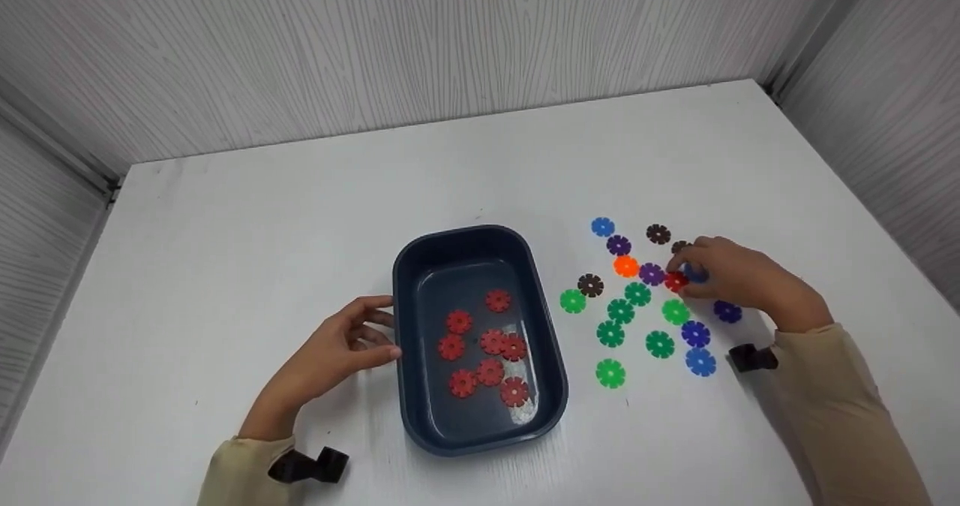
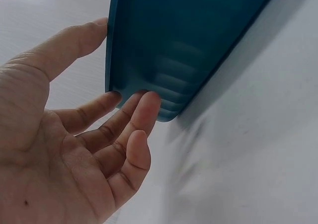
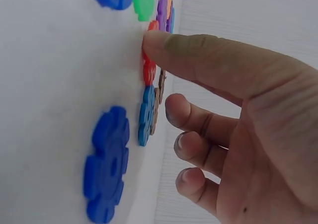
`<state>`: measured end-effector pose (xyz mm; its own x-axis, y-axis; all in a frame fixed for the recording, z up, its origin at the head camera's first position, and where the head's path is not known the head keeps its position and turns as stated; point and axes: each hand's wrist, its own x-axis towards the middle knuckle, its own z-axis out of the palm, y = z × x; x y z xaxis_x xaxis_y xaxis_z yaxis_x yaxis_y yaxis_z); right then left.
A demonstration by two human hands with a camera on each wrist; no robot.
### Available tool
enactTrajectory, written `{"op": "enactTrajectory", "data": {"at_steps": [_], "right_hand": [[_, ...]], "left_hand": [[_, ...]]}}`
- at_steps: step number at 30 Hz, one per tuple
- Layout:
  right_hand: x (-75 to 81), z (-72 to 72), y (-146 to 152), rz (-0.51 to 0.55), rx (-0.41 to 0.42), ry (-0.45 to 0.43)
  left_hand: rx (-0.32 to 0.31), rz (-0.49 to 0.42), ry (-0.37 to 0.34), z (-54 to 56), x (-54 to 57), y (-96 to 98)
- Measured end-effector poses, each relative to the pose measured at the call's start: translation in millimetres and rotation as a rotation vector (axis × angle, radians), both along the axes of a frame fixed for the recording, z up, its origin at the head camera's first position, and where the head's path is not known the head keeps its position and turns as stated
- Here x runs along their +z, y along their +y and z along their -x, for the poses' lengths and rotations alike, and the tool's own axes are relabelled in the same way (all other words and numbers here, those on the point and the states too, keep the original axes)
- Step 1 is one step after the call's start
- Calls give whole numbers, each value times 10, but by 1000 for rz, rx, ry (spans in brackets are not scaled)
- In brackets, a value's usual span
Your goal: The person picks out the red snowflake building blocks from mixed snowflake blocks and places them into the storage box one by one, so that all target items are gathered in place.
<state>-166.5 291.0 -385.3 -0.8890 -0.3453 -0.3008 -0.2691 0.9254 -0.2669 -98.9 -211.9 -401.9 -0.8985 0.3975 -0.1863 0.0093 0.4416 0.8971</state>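
Observation:
On the table stands a dark blue plastic bin with several red notched building discs lying inside. My left hand is at the bin's left side, its thumb tip and index fingertip touching the rim while the other fingers are loosely bent. The left wrist view has the bin's outer wall beside those fingers. To the right of the bin, my right hand pinches a red notched disc between thumb and index finger, low over the table. In the right wrist view the thumb covers part of this disc.
Around the right hand lie several loose discs: an orange disc, green discs, blue discs, purple discs and brown discs. A white wood-grain panel rises behind the white table.

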Motion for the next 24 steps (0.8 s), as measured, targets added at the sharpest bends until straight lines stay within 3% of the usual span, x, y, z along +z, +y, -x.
{"op": "enactTrajectory", "data": {"at_steps": [8, 17, 24], "right_hand": [[-1, -8, -129, -80, -9, 35], [-2, 16, 37, 34, -30, -7], [5, 5, 20, 38, -82, -61]], "left_hand": [[13, -13, -8, -5, 9, -7], [-3, -8, 6, 1, 9, 1], [0, -6, -2, -4, 14, 3]]}}
